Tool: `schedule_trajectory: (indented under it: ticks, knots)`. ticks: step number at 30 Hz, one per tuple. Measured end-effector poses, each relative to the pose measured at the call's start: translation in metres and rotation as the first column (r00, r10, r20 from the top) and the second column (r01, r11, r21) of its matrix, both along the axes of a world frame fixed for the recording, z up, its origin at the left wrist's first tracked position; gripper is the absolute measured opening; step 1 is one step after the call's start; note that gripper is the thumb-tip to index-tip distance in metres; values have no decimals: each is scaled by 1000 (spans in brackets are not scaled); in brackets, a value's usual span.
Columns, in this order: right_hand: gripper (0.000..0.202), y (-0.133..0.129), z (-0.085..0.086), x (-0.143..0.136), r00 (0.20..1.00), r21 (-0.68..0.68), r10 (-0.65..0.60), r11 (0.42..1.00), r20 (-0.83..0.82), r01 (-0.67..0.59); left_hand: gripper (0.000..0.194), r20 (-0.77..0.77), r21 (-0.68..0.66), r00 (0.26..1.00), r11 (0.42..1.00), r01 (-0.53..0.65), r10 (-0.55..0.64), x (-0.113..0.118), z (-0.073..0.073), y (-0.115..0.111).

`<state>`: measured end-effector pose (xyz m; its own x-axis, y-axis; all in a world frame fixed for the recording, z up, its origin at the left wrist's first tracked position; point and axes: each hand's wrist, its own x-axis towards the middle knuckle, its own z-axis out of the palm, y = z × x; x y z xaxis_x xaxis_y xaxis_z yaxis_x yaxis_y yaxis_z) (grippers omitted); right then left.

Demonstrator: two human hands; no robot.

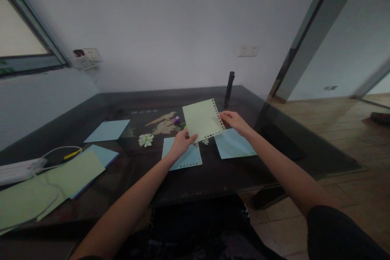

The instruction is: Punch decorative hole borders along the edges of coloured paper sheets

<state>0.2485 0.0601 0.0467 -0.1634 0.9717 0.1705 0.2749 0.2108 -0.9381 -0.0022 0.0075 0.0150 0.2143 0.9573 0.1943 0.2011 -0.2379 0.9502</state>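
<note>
A pale green sheet with small holes punched along its right and bottom edges is held above the dark table. My left hand grips its lower left corner, thumb on top. At its right edge, my right hand has its fingers pressed together near the punched holes; what lies between them is partly hidden. Below are two punched blue sheets, one at the left and one at the right. A pile of small paper cutouts lies left of them, and a purple object sits behind my left hand.
A blue sheet lies farther left. Green sheets overlap blue paper at the table's left, beside a white power strip, its cable and a yellow item. A black upright object stands at the back right.
</note>
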Motion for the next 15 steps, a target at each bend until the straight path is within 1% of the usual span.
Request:
schedule_trajectory:
  ticks: [3, 6, 8, 12, 15]
  knots:
    - [29, -8, -2, -3, 999, -37, -6, 999, -54, 4, 22, 22, -19, 999, 999, 28, -27, 1, 0, -1]
    - [27, -10, -6, 0, 994, -59, -35, 998, -99, 29, 21, 4, 4, 1000, 1000, 28, -28, 0, 0, 0]
    - [26, -14, -8, 3, 992, -53, -42, 998, -120, 35, 22, 3, 30, 1000, 1000, 2, -2, -2, 1, 2]
    - [29, -26, -8, 8, 986, -50, -49, 998, -157, 42, 20, 38, 87, 994, 991, -102, 99, -5, 4, 6]
    - [30, -36, -7, 10, 985, -60, -58, 997, -164, 49, 18, 31, 116, 992, 986, -121, 118, -3, 9, 6]
